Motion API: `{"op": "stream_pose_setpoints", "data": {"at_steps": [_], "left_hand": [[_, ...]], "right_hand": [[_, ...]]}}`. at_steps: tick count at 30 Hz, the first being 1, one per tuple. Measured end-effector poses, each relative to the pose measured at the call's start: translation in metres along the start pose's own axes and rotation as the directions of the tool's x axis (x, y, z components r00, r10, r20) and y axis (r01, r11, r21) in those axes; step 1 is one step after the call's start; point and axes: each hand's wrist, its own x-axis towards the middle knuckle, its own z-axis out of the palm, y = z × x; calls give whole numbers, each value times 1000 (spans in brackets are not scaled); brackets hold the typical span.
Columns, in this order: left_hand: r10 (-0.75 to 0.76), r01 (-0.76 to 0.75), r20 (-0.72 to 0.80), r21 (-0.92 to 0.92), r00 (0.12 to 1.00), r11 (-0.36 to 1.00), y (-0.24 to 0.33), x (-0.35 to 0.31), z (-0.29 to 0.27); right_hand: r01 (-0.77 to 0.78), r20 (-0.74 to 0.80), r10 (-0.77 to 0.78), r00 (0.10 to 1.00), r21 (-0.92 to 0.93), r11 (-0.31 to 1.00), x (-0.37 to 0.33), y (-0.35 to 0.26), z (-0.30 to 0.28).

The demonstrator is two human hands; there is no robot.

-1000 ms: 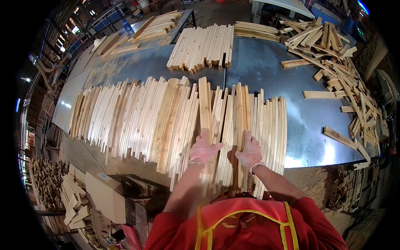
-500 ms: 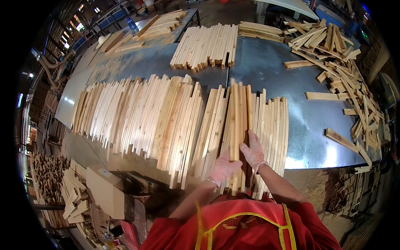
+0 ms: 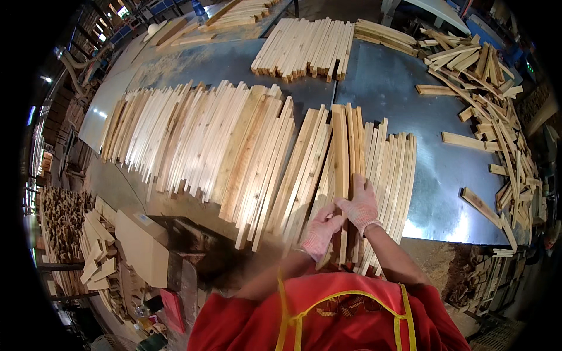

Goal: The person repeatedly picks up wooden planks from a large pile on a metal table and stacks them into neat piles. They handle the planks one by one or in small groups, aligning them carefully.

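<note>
My left hand (image 3: pixel 321 233), in a pale knitted glove, grips the near end of a raised wooden strip (image 3: pixel 340 149) from its left side. My right hand (image 3: pixel 361 206), gloved the same way, closes over the strip and the narrow strips (image 3: pixel 355 140) just right of it. The two hands nearly touch at the thumbs. Under and beside them lies a row of pale strips (image 3: pixel 398 175), side by side. A gap parts a smaller group (image 3: pixel 301 169) from the long row of strips (image 3: pixel 193 140) on the left. Some fingertips are hidden behind the wood.
The strips lie on a metal-topped table (image 3: pixel 380 88). A neat batch of strips (image 3: pixel 304 47) sits farther back. Loose offcuts (image 3: pixel 486 111) pile along the right edge. Below left stand a cardboard box (image 3: pixel 140 248) and stacked wood pieces (image 3: pixel 64 225).
My hands have come closer together, and my right hand has moved from beside the strips to over them. The raised strip has shifted and turned slightly. The whole view has shifted a little.
</note>
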Motion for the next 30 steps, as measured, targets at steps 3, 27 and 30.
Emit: {"op": "stream_pose_setpoints", "data": {"at_steps": [3,27,30], "left_hand": [[-73,79,-33,245,997,966,-4,11,4],[263,291,-483,794,835,534,-16,25,-106],[92,356,-483,749,871,558,21,28,-97]], "right_hand": [[-26,-67,20,998,-86,996,1,6,11],[-69,-32,65,997,-177,982,5,-7,-12],[-69,-40,63,997,-168,983,4,0,-10]]}}
